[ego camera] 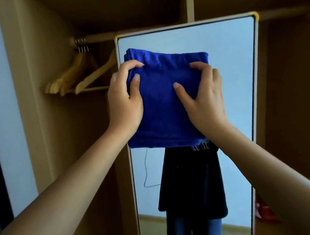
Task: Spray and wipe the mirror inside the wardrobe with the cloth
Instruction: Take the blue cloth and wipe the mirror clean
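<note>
Both forearms extend forward from the lower corners of the view. The left hand grips the upper left edge of the folded blue microfibre cloth: fingers curl over the top fold, thumb lies on the front face. The right hand grips the right edge the same way, fingers hooked over the upper right corner, thumb spread across the front. This two-handed hold most likely keeps the folded layers stacked and flat, giving a broad wiping face.

The cloth is held in front of the upper half of the mirror; whether it touches the glass cannot be told. No spray bottle is in view.

The mirror, with yellow corner guards, stands upright inside the wardrobe, ahead of the hanging rail. Wooden hangers hang from the rail to the left, clear of the wiping area.
</note>
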Action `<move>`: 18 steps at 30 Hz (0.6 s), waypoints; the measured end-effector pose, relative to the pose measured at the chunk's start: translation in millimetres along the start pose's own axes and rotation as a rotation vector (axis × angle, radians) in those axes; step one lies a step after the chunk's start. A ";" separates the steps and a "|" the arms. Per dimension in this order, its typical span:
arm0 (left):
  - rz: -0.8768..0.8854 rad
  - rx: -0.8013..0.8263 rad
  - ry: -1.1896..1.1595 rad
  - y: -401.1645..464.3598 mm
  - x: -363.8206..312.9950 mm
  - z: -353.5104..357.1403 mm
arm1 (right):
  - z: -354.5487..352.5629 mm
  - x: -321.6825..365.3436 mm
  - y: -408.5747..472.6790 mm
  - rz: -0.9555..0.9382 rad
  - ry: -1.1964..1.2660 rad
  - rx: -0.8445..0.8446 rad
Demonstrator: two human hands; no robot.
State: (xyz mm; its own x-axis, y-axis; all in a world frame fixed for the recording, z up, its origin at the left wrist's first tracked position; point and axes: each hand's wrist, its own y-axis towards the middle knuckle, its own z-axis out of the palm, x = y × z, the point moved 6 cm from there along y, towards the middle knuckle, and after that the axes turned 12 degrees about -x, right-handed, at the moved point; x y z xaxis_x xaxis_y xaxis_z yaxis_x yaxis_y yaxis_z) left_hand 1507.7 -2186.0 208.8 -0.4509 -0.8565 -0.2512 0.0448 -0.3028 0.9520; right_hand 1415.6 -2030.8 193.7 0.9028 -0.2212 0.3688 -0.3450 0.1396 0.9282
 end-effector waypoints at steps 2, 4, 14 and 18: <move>0.018 0.015 0.040 29.3 5.8 9.3 | 12.5 7.5 25.9 -0.084 -0.095 -0.045; 0.052 0.005 0.075 58.1 9.1 18.0 | 24.3 14.5 52.9 -0.162 -0.208 -0.077; 0.128 0.046 0.464 145.3 52.0 55.0 | 82.4 34.2 150.4 -0.394 -0.693 0.020; 0.098 0.115 0.330 148.1 64.8 65.6 | 85.0 27.9 153.8 -0.443 -0.745 -0.020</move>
State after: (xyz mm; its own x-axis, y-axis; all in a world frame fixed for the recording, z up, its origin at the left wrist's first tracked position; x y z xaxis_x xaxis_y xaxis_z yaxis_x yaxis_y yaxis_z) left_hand 1426.6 -2259.0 345.0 -0.1362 -0.9736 -0.1833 -0.0354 -0.1802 0.9830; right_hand 1365.9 -2097.6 350.9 0.5473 -0.8328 -0.0833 0.0092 -0.0935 0.9956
